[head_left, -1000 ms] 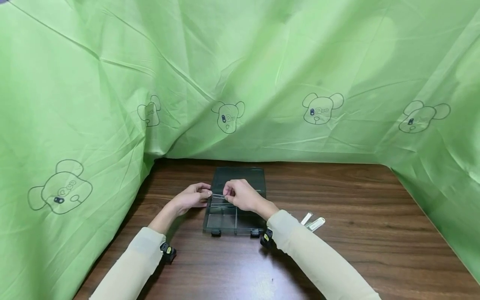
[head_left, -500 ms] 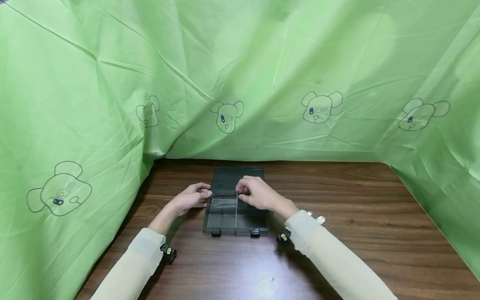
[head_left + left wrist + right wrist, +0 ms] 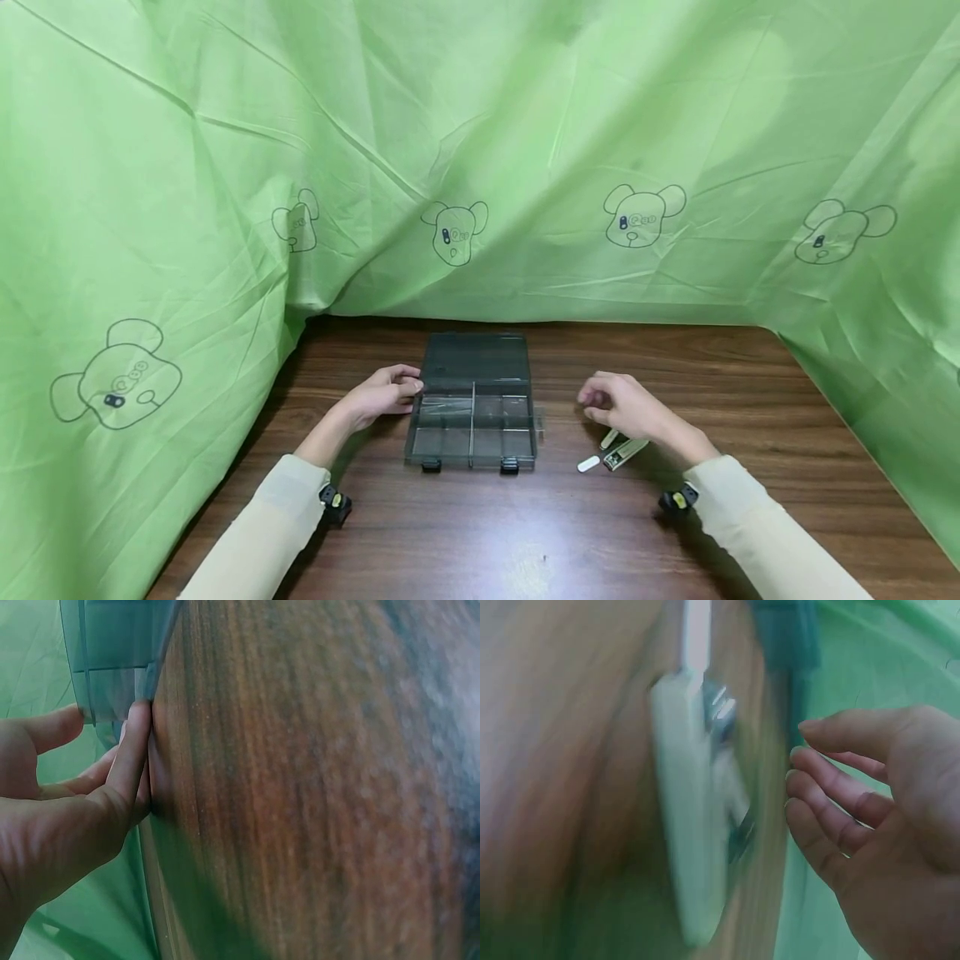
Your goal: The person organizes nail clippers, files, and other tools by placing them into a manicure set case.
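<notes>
A dark translucent compartment box (image 3: pixel 472 464) lies on the table, its lid (image 3: pixel 476 358) folded back away from me. My left hand (image 3: pixel 382 392) is at the box's left side. In the left wrist view its thumb touches the upper rim and a nearly straight finger meets the wall near the table. To the right of the box my right hand (image 3: pixel 618 404) hovers with loosely bent fingers, holding nothing. Below it lie a nail clipper (image 3: pixel 625 454), a white-ended flat piece (image 3: pixel 588 464) and another slim pale piece (image 3: pixel 610 438). The clipper is blurred in the right wrist view.
A long divider (image 3: pixel 472 425) splits the box lengthwise, and thin clear strips (image 3: pixel 446 407) lie in its left part. Two black latches, one of them the right latch (image 3: pixel 509 467), face me. Green cloth (image 3: pixel 525 167) hangs behind the wooden table (image 3: pixel 420 542) and at both sides.
My right hand has left the inside of the box, where it pinched a thin clear strip, and moved right over the small tools. My left hand stays at the box's side.
</notes>
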{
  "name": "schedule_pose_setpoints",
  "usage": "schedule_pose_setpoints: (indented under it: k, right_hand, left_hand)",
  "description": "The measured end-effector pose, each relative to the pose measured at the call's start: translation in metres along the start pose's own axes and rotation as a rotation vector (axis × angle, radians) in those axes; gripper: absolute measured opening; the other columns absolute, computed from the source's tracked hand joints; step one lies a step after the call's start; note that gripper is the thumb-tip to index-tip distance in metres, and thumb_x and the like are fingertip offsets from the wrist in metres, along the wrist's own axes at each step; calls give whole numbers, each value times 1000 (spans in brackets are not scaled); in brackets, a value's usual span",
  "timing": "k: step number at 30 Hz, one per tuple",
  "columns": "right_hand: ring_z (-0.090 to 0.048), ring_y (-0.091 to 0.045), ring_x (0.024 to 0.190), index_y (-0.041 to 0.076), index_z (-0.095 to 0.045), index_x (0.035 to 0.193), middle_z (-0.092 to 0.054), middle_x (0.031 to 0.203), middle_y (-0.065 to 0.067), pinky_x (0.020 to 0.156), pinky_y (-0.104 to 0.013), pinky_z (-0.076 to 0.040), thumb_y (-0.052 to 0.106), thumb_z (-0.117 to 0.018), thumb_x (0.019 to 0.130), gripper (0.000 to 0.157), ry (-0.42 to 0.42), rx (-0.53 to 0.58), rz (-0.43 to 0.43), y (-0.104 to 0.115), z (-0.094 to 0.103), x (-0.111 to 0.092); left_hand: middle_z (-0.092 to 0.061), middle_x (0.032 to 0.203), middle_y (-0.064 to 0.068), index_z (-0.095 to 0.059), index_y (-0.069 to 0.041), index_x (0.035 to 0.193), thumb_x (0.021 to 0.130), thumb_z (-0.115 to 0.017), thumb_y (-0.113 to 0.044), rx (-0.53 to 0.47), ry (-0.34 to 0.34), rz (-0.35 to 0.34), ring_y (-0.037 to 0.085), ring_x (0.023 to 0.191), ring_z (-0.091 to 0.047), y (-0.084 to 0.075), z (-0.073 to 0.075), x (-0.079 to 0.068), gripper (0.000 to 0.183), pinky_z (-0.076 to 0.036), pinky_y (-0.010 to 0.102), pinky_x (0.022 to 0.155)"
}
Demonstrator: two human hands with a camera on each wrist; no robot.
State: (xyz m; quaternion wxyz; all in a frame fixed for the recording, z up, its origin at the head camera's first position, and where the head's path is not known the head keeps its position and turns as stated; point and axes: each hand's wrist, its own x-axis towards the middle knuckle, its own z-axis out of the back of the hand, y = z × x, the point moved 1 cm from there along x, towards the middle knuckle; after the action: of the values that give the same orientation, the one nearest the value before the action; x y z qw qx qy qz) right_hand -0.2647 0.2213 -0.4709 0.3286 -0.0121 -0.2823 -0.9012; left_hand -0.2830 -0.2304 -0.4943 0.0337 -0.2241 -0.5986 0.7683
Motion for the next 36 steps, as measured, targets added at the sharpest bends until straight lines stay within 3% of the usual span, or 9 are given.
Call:
schedule_pose_setpoints:
  k: [7, 13, 19, 27, 31, 36]
  right_hand:
    - [-65, -20, 88, 8, -77, 107, -69, 97, 1, 79, -37, -58, -5, -81, 85, 25, 41, 26, -15, -19, 9, -39]
    - [-59, -18, 85, 12, -77, 101, -64, 91, 5, 74, -34, -53, -4, -82, 83, 25, 10, 11, 19, -22, 4, -51]
    - [-55, -14, 76, 18, -71, 88, -59, 80, 5, 66, -25, -46, -4, -83, 79, 26, 17, -2, -12, -21, -4, -41]
    - [-61, -14, 75, 13, -67, 89, -61, 82, 4, 66, -25, -52, -4, -80, 80, 23, -18, 58, -52, -13, -17, -21]
    - [-63, -14, 77, 13, -68, 90, -64, 83, 7, 68, -26, -56, -4, -81, 81, 23, -50, 128, -21, 7, -23, -3]
    - [-64, -13, 76, 13, -70, 91, -65, 85, 8, 67, -25, -58, -3, -81, 82, 21, -42, 165, 73, 49, -34, 25]
  left_hand:
    - [-57, 140, 24, -42, 3, 154, 110, -59, -14, -15, -26, 30, 35, 131, -59, 0, 1, 1, 50, -59, 40, 99]
    - [-55, 144, 27, -40, 5, 154, 111, -56, -13, -15, -12, 18, 42, 138, -54, -1, 2, 1, 50, -57, 45, 104]
    - [-53, 147, 28, -39, 5, 155, 112, -55, -14, -14, -6, 12, 44, 140, -52, 1, 4, 2, 50, -56, 45, 105]
    - [-55, 144, 27, -40, 5, 154, 111, -57, -13, -14, -13, 16, 43, 138, -54, 1, 0, 3, 50, -57, 45, 103]
    - [-54, 143, 27, -40, 5, 154, 111, -57, -13, -19, -9, 16, 42, 139, -54, 2, 1, 3, 50, -57, 44, 103]
    - [-55, 143, 26, -40, 5, 154, 111, -57, -13, -23, -9, 18, 40, 139, -54, 3, 1, 3, 50, -57, 44, 103]
